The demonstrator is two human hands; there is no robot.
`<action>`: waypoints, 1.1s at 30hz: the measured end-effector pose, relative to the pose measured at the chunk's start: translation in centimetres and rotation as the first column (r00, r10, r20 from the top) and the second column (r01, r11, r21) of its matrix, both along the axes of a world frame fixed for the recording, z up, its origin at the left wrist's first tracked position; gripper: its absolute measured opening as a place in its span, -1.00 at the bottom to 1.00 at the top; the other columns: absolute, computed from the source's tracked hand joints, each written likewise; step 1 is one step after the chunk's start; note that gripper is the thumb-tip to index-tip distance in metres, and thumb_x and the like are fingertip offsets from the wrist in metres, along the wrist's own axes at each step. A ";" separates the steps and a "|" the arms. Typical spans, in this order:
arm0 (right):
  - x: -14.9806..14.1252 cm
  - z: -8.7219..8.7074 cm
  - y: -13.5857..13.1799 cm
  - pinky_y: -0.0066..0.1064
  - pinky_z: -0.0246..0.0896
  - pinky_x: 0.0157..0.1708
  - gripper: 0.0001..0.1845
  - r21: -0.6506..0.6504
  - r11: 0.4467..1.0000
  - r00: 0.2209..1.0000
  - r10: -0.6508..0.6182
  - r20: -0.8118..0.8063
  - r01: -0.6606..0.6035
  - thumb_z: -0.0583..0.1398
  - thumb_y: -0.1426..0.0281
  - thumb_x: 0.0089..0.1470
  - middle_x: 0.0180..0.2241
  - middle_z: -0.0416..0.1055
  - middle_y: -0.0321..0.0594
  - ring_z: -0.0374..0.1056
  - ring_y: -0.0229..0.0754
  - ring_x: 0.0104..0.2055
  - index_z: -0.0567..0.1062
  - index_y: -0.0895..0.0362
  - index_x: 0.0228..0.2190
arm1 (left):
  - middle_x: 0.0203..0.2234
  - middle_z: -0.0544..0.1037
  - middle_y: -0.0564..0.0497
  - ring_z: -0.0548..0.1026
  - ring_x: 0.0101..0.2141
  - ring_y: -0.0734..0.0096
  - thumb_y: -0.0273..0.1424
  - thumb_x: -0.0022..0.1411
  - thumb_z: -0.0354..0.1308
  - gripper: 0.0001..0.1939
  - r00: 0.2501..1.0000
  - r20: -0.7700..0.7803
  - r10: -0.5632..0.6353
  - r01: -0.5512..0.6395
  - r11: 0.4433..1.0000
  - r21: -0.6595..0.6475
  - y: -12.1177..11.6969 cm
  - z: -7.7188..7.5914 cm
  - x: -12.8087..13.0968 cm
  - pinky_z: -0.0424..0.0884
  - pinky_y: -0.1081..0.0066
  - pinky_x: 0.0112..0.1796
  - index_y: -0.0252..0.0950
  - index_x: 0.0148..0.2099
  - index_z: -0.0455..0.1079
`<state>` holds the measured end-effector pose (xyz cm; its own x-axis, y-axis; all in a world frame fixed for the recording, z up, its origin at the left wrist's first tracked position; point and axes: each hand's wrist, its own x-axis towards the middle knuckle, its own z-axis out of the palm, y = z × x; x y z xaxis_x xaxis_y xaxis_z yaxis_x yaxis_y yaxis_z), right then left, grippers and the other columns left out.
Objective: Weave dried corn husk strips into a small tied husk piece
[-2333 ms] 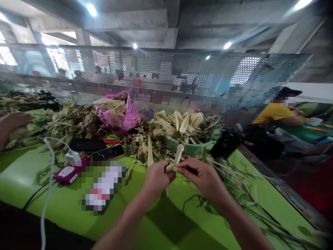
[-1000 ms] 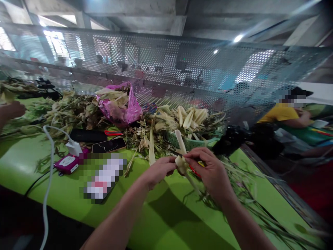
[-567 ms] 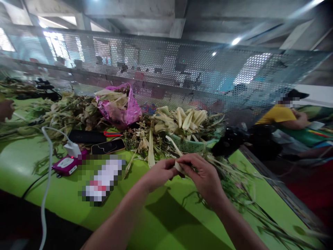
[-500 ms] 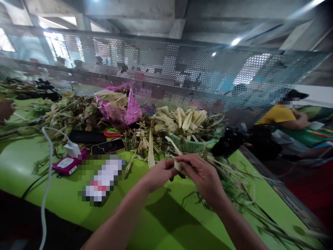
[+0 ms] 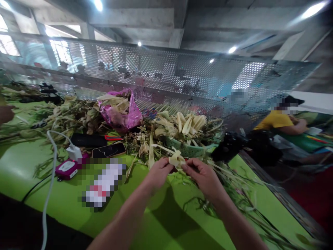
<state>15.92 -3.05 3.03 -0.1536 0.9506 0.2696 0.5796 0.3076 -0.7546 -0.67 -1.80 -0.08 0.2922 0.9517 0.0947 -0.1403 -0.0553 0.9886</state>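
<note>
A pale strip of dried corn husk (image 5: 176, 158), looped over on itself, is held in the air between my two hands above the green table. My left hand (image 5: 160, 172) pinches it from the left, and my right hand (image 5: 201, 173) pinches its right side between thumb and fingers. One narrow tail of the strip points up and left. Just behind stands a green basket (image 5: 191, 148) heaped with dried corn husks (image 5: 191, 124). A long husk (image 5: 151, 152) lies left of it.
A pink plastic bag (image 5: 122, 118) of husks sits at the back before a perforated metal screen (image 5: 166, 76). Phones (image 5: 108, 150), red-handled scissors (image 5: 113, 138) and a purple power strip (image 5: 68, 168) lie left. Stems cover the right side (image 5: 241, 187). A person in yellow (image 5: 275, 119) sits beyond.
My hands have moved slightly apart, and the husk strip between them now shows as an open loop. The whole view has tilted up a little.
</note>
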 end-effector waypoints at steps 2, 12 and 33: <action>0.2 0.0 0.1 -0.47 0.09 -0.52 -0.67 0.001 0.998 0.998 -0.056 -0.013 0.056 0.16 0.12 0.05 -0.58 0.30 -0.34 0.18 -0.28 -0.52 0.42 0.15 -0.48 | -0.42 0.43 -0.01 0.36 -0.34 0.45 -0.43 0.18 0.01 -0.85 0.998 -0.060 0.002 0.000 0.999 0.041 0.2 -0.3 -0.1 0.31 0.44 -0.21 -0.35 -0.31 0.40; 0.7 -0.5 0.5 -0.42 0.21 -0.38 -0.65 -0.090 0.995 0.996 0.043 -0.082 -0.050 0.13 0.10 0.08 -0.49 0.37 -0.30 0.30 -0.22 -0.42 0.42 0.14 -0.44 | -0.25 0.52 -0.07 0.41 -0.17 0.33 -0.57 0.12 -0.03 -0.70 0.994 -0.059 -0.087 0.096 0.980 0.175 0.2 -0.5 0.1 0.30 0.34 -0.05 -0.36 -0.13 0.42; -1.3 -1.1 0.1 -0.32 0.30 -0.31 -0.62 -0.239 0.967 0.800 -0.074 -0.595 -0.088 0.28 0.14 -0.08 -0.34 0.49 -0.19 0.38 -0.16 -0.37 0.44 0.12 -0.28 | -0.01 0.45 -0.15 0.36 0.00 0.28 -0.27 0.31 -0.13 -0.60 0.963 -0.256 0.089 0.005 0.938 0.345 0.0 -0.2 -0.2 0.21 0.32 0.08 -0.30 0.07 0.35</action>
